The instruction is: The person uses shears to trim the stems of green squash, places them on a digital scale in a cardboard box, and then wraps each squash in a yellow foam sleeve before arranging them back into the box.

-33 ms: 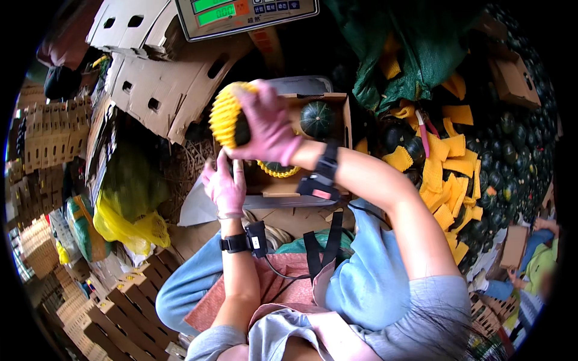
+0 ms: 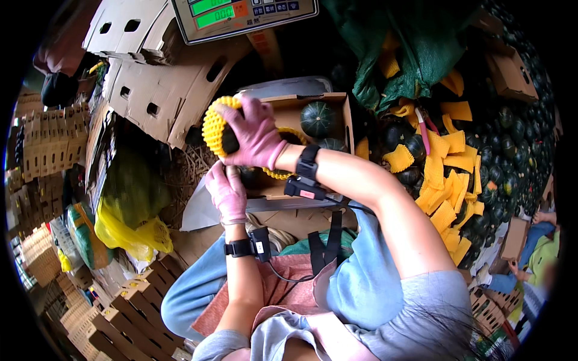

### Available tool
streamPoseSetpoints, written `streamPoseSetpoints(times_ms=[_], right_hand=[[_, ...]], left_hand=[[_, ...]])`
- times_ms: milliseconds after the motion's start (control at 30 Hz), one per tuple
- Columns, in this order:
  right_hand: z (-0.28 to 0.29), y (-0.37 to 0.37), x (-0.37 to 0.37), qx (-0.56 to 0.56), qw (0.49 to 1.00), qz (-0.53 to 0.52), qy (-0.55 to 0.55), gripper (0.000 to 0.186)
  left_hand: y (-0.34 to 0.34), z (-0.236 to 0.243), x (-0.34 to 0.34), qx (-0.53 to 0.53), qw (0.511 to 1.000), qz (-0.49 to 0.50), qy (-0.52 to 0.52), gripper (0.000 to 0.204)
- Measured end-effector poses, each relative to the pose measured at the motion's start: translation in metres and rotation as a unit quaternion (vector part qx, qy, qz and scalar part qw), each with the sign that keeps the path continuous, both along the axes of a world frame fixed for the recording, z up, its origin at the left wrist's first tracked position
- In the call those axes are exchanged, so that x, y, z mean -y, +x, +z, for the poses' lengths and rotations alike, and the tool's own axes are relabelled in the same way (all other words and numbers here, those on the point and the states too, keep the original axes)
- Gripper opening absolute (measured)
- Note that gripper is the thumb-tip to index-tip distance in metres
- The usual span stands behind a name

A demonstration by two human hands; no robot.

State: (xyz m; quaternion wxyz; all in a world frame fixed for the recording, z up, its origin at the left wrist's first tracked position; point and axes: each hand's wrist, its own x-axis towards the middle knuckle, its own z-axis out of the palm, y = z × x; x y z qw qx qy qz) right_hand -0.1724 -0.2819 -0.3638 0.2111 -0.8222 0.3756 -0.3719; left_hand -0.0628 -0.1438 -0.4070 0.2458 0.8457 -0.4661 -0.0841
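Note:
A dark green squash in a yellow foam net [image 2: 214,129] is in my right hand [image 2: 253,135], whose pink-gloved fingers are closed on it. Just below it, my left hand [image 2: 227,192], also gloved pink, has its fingers extended upward, their tips at the squash's underside; whether they touch is unclear. Beneath both hands lies an open cardboard box [image 2: 340,114] with a bare squash [image 2: 317,119] in its back right and a netted squash [image 2: 280,171] partly hidden behind my right hand and wrist.
A digital scale [image 2: 241,15] sits at the top. Flattened cardboard [image 2: 138,90] and a yellow mesh bag [image 2: 126,231] are left. Loose yellow nets [image 2: 445,186], pink-handled scissors [image 2: 424,135], piled squashes [image 2: 506,162] and a green sack [image 2: 397,60] are right. Another person [image 2: 539,259] is at the far right.
My right hand has moved down and left with the netted squash. My left hand has shifted slightly down and to the right.

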Motion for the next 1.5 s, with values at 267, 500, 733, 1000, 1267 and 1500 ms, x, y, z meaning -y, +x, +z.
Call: streamPoseSetpoints(times_ms=[267, 500, 733, 1000, 1267, 1500], right_hand=[[-0.024, 0.005, -0.008, -0.154, 0.986, 0.007, 0.056, 0.099], [0.007, 0.022, 0.015, -0.375, 0.895, 0.022, 0.243, 0.091], [0.013, 0.005, 0.022, -0.341, 0.897, 0.107, 0.260, 0.100], [0.047, -0.276, 0.012, -0.331, 0.934, -0.047, 0.127, 0.033], [0.015, -0.425, -0.074, -0.630, 0.700, -0.228, 0.248, 0.029], [0.041, -0.427, -0.071, -0.481, 0.805, -0.223, 0.265, 0.026]], left_hand=[[0.002, -0.006, -0.001, -0.064, 0.995, 0.009, -0.074, 0.014], [-0.002, -0.008, 0.002, -0.062, 0.995, 0.001, -0.079, 0.013], [0.006, 0.010, 0.003, 0.184, 0.975, -0.109, -0.057, 0.036], [-0.028, 0.039, 0.001, 0.112, 0.966, -0.101, 0.208, 0.082], [-0.020, 0.054, 0.029, 0.059, 0.956, -0.213, 0.195, 0.094], [-0.050, 0.104, 0.057, -0.701, 0.703, -0.119, -0.022, 0.061]])
